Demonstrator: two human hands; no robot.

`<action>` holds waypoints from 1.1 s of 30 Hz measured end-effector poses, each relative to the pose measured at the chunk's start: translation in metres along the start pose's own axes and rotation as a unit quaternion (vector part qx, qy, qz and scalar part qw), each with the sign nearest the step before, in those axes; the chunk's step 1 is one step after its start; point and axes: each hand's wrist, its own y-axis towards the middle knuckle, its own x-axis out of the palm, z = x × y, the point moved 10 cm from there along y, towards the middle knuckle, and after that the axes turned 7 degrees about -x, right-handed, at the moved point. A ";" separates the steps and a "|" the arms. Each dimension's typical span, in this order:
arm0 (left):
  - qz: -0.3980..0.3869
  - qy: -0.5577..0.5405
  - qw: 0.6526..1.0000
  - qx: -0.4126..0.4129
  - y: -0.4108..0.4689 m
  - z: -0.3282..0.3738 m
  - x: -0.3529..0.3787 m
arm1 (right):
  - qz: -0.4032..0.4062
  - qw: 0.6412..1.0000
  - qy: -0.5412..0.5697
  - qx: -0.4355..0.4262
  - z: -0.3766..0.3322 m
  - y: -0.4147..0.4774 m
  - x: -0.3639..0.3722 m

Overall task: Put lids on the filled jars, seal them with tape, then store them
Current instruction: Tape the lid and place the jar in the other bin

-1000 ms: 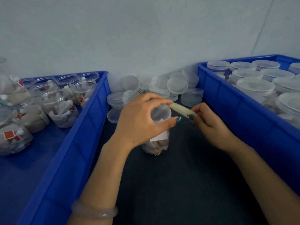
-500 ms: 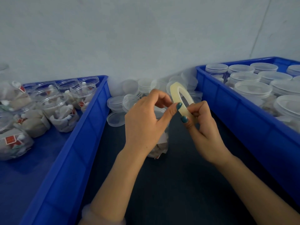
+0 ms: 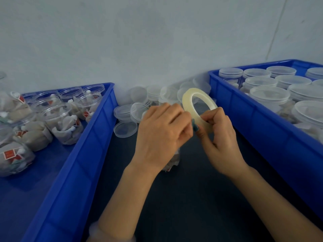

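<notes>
A pale roll of clear tape point(image 3: 187, 100) stands on edge above the dark table, between my two hands. My right hand point(image 3: 220, 137) grips its lower rim. The curled fingers of my left hand point(image 3: 160, 137) pick at the roll's left edge. Below my left hand a filled clear jar point(image 3: 172, 163) stands on the table, mostly hidden; whether it has a lid I cannot tell. Loose clear lids point(image 3: 125, 129) lie in a pile behind my hands against the wall.
A blue crate point(image 3: 83, 163) on the left holds several open jars point(image 3: 64, 126) filled with sachets. A blue crate point(image 3: 262, 130) on the right holds several lidded jars point(image 3: 269, 95). A dark table strip point(image 3: 183, 206) runs between the crates.
The tape roll has gone from lying flat near the jar's mouth to standing on edge, raised. My left hand left the jar and moved to the roll's edge.
</notes>
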 end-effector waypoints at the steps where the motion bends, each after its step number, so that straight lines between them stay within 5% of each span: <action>1: 0.014 0.011 0.999 0.033 -0.001 0.009 -0.002 | 0.010 1.000 -0.005 0.006 0.002 0.000 -0.003; 4: 0.031 0.032 0.997 0.057 -0.003 0.013 -0.005 | 0.020 1.000 -0.019 0.010 0.006 0.000 -0.009; 10: 0.011 0.015 0.998 -0.065 -0.004 -0.021 -0.007 | 0.005 0.999 -0.051 -0.004 0.006 0.000 -0.006; 16: 0.007 0.037 0.999 -0.020 -0.002 -0.007 -0.004 | -0.013 0.995 -0.087 -0.036 -0.003 -0.002 0.000; 21: 0.014 0.119 0.993 0.000 -0.001 -0.007 -0.015 | -0.054 0.971 -0.219 -0.084 -0.002 -0.002 0.001; 27: -0.002 0.127 0.990 -0.065 -0.028 -0.014 -0.036 | -0.002 0.935 -0.320 -0.155 -0.007 -0.005 -0.006; 33: -0.013 0.128 0.985 -0.119 -0.049 -0.030 -0.067 | 0.046 0.926 -0.351 -0.131 0.007 -0.004 -0.027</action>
